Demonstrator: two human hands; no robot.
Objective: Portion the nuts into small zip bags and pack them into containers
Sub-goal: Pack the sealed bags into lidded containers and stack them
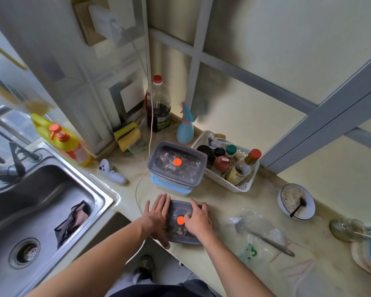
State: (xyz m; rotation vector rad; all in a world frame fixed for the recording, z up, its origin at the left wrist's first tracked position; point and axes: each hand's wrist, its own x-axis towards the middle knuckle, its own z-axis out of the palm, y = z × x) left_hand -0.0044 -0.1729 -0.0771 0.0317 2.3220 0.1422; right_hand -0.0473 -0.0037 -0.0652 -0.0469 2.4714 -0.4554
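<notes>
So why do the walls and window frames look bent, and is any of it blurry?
Head view: the wide-angle lens bows the window frame and sink toward the edges. The hands on the grey-lidded container look fairly sharp; the bottles at left are smeared. Light is soft daylight, with faint shadows.

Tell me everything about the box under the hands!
The near container is a flat, rectangular plastic box with a grey see-through lid and an orange round button in the middle. Bagged nuts show through it. It lies at the counter's front edge. The left hand and right hand press flat on its lid.
</notes>
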